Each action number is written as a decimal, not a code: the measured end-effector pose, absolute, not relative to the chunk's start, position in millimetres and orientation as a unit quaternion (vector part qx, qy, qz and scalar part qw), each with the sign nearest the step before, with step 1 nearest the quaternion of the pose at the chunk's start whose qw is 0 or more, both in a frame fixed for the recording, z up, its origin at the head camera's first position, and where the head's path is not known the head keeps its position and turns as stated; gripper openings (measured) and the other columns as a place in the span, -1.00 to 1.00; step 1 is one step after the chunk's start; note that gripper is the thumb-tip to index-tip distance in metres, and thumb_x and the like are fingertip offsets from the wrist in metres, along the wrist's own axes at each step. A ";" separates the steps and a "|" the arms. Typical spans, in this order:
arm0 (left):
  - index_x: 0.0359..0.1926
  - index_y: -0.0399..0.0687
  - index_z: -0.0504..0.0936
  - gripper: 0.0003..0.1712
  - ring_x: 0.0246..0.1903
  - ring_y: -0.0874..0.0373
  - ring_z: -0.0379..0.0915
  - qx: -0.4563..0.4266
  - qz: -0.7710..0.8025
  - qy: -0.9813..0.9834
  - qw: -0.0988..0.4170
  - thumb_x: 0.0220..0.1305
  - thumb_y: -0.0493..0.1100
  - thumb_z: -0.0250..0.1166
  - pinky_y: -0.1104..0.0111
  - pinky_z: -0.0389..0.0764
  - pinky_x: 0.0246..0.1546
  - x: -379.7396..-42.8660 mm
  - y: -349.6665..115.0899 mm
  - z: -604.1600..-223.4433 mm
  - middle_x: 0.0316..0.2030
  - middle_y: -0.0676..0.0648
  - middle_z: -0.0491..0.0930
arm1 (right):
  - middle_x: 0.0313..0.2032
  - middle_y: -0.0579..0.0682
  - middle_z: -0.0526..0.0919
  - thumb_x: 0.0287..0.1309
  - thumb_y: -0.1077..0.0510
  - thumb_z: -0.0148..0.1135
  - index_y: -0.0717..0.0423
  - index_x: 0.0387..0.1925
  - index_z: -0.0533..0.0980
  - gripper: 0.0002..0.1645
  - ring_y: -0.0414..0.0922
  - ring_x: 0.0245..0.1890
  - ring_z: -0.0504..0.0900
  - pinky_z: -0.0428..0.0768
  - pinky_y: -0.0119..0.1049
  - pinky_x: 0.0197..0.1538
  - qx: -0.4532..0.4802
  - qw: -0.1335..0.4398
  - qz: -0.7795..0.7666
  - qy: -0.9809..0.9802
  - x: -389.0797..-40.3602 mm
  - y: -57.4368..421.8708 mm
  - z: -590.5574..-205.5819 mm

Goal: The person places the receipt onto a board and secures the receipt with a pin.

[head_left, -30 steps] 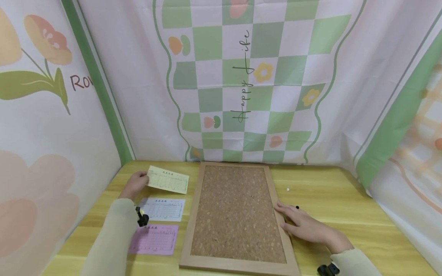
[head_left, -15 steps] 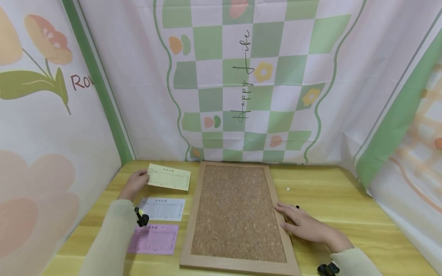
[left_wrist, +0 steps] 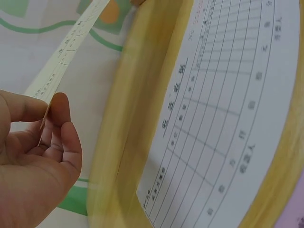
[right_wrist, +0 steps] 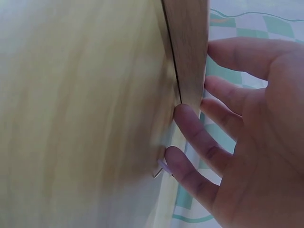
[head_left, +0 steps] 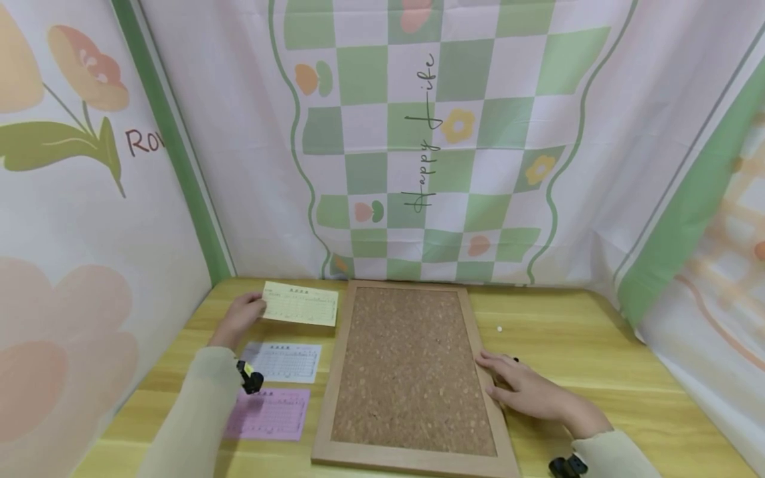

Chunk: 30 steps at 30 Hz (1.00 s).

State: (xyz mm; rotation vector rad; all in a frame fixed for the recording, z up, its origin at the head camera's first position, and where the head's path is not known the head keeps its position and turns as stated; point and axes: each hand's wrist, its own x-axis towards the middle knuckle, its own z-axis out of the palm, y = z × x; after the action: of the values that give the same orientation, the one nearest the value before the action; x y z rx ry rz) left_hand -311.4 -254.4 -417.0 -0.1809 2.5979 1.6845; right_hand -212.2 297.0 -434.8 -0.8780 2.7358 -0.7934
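Observation:
My left hand [head_left: 240, 317] pinches the left edge of a yellow printed receipt slip [head_left: 301, 304], held above the table beside the corkboard. In the left wrist view, thumb and fingertips grip the slip's edge [left_wrist: 61, 61], which is seen nearly side-on. The framed corkboard [head_left: 412, 372] lies flat on the table. My right hand [head_left: 528, 392] touches the board's right frame with its fingers fairly straight. A pale pin [right_wrist: 164, 166] with a thin metal point lies by a fingertip in the right wrist view.
Left of the board lie a white slip [head_left: 283, 362] and a pink slip [head_left: 271, 417] on the wooden table [head_left: 574, 318]. A small white thing [head_left: 499, 328] and a small black thing [head_left: 516, 359] are to the board's right. Patterned curtains [head_left: 412, 146] enclose the table.
My left hand has moved slightly right with the yellow slip, bringing it nearer the board's left frame. The right hand stays at the board's right frame.

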 end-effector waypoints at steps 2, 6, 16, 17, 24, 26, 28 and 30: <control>0.47 -0.45 0.10 -0.31 0.25 -0.20 0.24 -0.059 0.551 0.832 0.022 0.39 -0.23 -0.07 -0.01 0.29 0.29 -311.4 -252.3 -416.3 0.36 -0.38 0.24 | 0.41 0.38 0.21 0.45 -0.05 0.13 0.31 0.43 0.26 -0.27 0.39 0.34 0.22 0.31 0.32 0.19 -0.292 0.083 -0.263 0.916 -212.2 296.2 -433.3; 0.46 -0.45 0.12 -0.33 0.24 -0.18 0.25 -0.061 0.566 0.822 0.022 0.40 -0.25 -0.06 0.02 0.31 0.28 -313.8 -248.8 -416.8 0.35 -0.37 0.25 | 0.40 0.39 0.21 0.44 -0.04 0.15 0.33 0.41 0.27 -0.27 0.36 0.32 0.26 0.35 0.26 0.19 -0.295 0.084 -0.261 0.915 -212.4 295.6 -431.6; 0.42 -0.48 0.20 -0.38 0.16 -0.15 0.31 -0.051 0.569 0.821 0.014 0.42 -0.25 -0.06 0.00 0.35 0.24 -320.1 -235.8 -418.2 0.29 -0.38 0.32 | 0.30 0.40 0.33 0.43 0.01 0.17 0.36 0.32 0.38 -0.38 0.20 0.06 0.57 0.57 0.04 0.04 -0.290 0.087 -0.275 0.912 -219.4 293.9 -426.9; 0.42 -0.46 0.21 -0.39 0.16 -0.14 0.32 -0.051 0.570 0.820 0.013 0.41 -0.25 -0.06 0.01 0.35 0.24 -320.6 -234.7 -418.7 0.28 -0.37 0.33 | 0.29 0.40 0.34 0.43 0.02 0.18 0.36 0.30 0.40 -0.39 0.19 0.04 0.58 0.58 0.04 0.03 -0.290 0.086 -0.272 0.913 -220.8 293.9 -426.8; 0.39 -0.46 0.25 -0.40 0.09 -0.10 0.35 -0.046 0.580 0.814 0.007 0.39 -0.27 -0.05 0.03 0.38 0.20 -324.2 -228.6 -421.8 0.23 -0.36 0.38 | 0.15 0.27 0.53 0.43 0.08 0.16 0.31 0.20 0.49 -0.53 0.06 -0.04 0.61 0.60 -0.07 -0.04 -0.276 0.085 -0.274 0.917 -230.4 293.2 -423.8; 0.40 -0.45 0.25 -0.40 0.10 -0.10 0.35 -0.047 0.580 0.813 0.009 0.39 -0.26 -0.04 0.03 0.38 0.21 -325.3 -226.5 -422.7 0.23 -0.35 0.38 | 0.12 0.21 0.57 0.45 0.08 0.14 0.29 0.20 0.50 -0.55 0.04 -0.04 0.61 0.60 -0.09 -0.05 -0.268 0.087 -0.278 0.918 -232.7 292.5 -421.6; 0.40 -0.44 0.25 -0.40 0.12 -0.11 0.35 -0.047 0.579 0.814 0.010 0.41 -0.25 -0.04 0.02 0.38 0.22 -326.1 -223.9 -423.0 0.24 -0.35 0.38 | 0.10 0.17 0.59 0.46 0.09 0.12 0.28 0.20 0.50 -0.56 0.03 -0.04 0.61 0.60 -0.10 -0.06 -0.263 0.086 -0.280 0.919 -235.3 291.2 -419.7; 0.41 -0.42 0.25 -0.40 0.13 -0.12 0.35 -0.051 0.580 0.813 0.012 0.42 -0.24 -0.03 0.02 0.37 0.23 -326.7 -221.0 -423.0 0.25 -0.34 0.38 | 0.08 0.15 0.61 0.46 0.10 0.10 0.28 0.19 0.52 -0.58 0.02 -0.05 0.61 0.60 -0.12 -0.08 -0.264 0.079 -0.276 0.921 -237.5 289.4 -417.5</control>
State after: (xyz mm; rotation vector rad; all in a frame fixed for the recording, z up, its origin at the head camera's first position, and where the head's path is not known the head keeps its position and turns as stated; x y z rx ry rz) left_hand -326.7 -221.0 -423.0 -0.1595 2.5352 1.8082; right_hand -237.5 289.4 -417.5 -0.7887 2.7551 -0.8271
